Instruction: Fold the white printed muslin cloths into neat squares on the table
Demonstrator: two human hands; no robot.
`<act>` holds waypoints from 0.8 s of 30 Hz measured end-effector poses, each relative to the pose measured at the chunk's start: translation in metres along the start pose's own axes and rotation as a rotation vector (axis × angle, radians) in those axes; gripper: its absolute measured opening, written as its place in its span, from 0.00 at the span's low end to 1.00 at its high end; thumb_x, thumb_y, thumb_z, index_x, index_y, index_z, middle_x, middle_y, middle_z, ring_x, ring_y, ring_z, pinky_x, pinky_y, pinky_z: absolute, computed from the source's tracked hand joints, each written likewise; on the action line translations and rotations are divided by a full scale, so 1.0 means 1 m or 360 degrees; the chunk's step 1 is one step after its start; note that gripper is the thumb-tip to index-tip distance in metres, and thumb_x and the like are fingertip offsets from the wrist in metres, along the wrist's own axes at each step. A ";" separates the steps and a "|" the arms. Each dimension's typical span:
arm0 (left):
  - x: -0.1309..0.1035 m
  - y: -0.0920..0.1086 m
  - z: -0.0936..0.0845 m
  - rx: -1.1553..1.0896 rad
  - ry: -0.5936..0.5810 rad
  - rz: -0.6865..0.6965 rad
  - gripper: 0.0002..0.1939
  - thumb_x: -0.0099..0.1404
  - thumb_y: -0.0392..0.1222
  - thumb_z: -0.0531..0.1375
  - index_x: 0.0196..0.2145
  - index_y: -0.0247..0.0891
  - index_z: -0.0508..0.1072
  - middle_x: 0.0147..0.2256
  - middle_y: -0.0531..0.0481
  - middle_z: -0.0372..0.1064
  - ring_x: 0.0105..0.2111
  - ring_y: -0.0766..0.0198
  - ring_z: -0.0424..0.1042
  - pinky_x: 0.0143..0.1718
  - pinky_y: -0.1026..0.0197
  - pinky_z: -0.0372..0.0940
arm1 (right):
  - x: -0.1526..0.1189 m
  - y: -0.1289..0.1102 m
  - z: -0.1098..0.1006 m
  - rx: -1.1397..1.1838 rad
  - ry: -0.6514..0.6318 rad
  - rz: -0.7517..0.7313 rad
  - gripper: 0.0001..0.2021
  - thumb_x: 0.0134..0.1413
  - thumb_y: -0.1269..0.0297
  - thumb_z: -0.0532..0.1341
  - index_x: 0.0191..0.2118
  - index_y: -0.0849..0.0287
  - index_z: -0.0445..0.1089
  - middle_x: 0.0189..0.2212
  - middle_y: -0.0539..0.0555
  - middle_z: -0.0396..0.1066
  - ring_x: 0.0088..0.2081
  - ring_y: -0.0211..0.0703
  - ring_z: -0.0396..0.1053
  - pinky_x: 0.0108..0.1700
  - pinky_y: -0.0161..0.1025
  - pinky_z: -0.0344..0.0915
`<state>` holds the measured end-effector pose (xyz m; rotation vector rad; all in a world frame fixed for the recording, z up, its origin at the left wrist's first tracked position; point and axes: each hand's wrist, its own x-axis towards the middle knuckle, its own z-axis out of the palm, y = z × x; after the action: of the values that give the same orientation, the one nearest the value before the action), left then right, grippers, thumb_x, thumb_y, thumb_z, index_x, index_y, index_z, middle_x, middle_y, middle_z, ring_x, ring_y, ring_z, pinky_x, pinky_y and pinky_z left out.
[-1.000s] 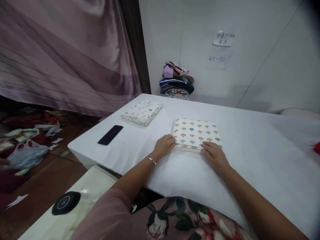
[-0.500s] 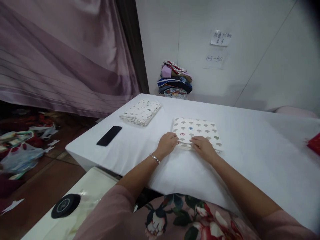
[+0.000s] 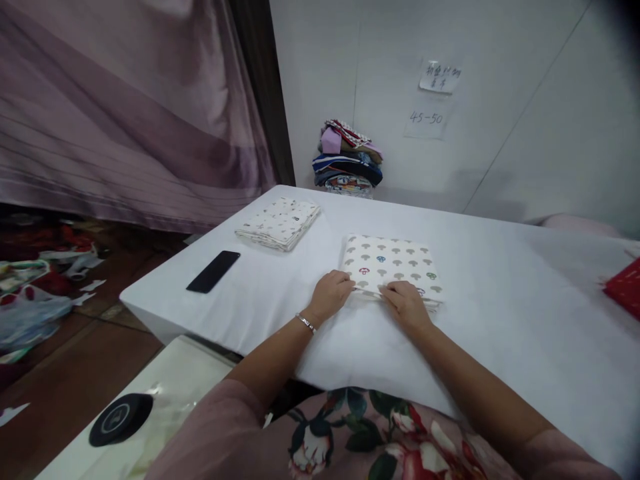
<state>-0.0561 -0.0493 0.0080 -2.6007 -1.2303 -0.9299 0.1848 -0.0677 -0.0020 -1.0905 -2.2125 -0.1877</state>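
Note:
A folded white cloth (image 3: 395, 257) printed with grey, blue, red and green mushrooms lies on the white-covered table (image 3: 505, 313). My left hand (image 3: 333, 293) grips the near left corner of its front edge, fingers curled over the cloth and a silver bracelet at the wrist. Farther right along that edge, my right hand (image 3: 406, 303) pinches the layers with bent fingers. Both thumbs are partly hidden beneath or behind the edge. Some layers stick out a little at the near right corner.
Another folded print cloth (image 3: 280, 223) and a black phone (image 3: 213, 271) lie on the table's left. Behind the far edge rises a stack of folded fabrics (image 3: 349, 160). A red item (image 3: 625, 290) sits far right. A black round object (image 3: 121, 419) rests on a lower white surface.
My right hand has shifted slightly down along the front edge, its fingers curled more closely on the cloth. My left hand stays at the corner. The view has shifted slightly.

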 end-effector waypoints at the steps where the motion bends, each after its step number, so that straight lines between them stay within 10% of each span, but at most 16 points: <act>1: 0.000 0.000 -0.001 -0.0029 -0.0008 -0.0002 0.10 0.68 0.40 0.52 0.36 0.40 0.74 0.37 0.47 0.70 0.40 0.61 0.65 0.40 0.58 0.62 | -0.001 0.001 0.000 0.0007 -0.0014 -0.0010 0.11 0.62 0.65 0.53 0.43 0.58 0.72 0.37 0.57 0.70 0.39 0.47 0.63 0.42 0.44 0.61; 24: 0.017 0.016 -0.010 -0.0022 -0.0132 -0.0018 0.12 0.66 0.47 0.55 0.41 0.40 0.73 0.41 0.46 0.70 0.44 0.58 0.66 0.44 0.53 0.61 | -0.004 0.000 0.012 -0.0002 0.0002 -0.0034 0.17 0.58 0.76 0.50 0.48 0.57 0.70 0.39 0.57 0.70 0.40 0.46 0.63 0.42 0.44 0.62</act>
<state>-0.0403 -0.0519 0.0282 -2.6709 -1.2636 -0.8438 0.1805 -0.0655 -0.0140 -1.0677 -2.2237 -0.1990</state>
